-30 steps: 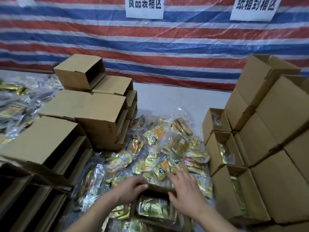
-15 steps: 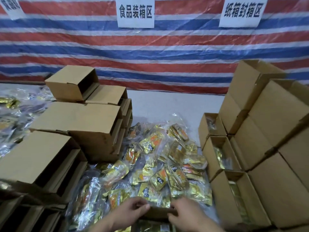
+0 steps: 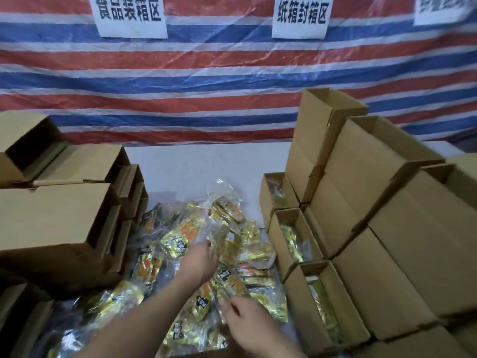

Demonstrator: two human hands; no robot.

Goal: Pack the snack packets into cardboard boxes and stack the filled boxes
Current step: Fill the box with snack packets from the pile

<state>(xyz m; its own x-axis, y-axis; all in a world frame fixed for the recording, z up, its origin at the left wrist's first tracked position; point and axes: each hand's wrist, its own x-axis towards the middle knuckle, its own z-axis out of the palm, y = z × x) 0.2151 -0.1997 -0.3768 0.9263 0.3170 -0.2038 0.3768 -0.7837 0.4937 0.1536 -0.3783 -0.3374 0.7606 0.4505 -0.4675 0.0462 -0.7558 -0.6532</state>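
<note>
Both my hands have left the near edge of the box they were pressing half a second ago and gone out into the pile of snack packets (image 3: 206,254). My left hand (image 3: 198,262) reaches furthest, fingers curled down among the gold wrappers near the middle of the heap; whether they actually pinch a packet there I cannot tell, since the fingertips are blurred. My right hand (image 3: 247,321) sits nearer me, its fingers pinching the near end of one gold-and-orange packet (image 3: 231,282) that lies on the pile.

Loose packets cover the white table (image 3: 201,166) between two groups of cardboard boxes. Open boxes (image 3: 291,236) just right of the pile already hold packets, with taller stacked boxes (image 3: 382,202) behind them. Empty boxes (image 3: 56,215) are piled on my left.

On the striped tarp (image 3: 206,81) hang white signs: one (image 3: 130,14) reads 食品装箱区, another (image 3: 300,16) reads 纸箱封箱区; a third (image 3: 444,9) is too blurred to read. Packet printing is not legible.
</note>
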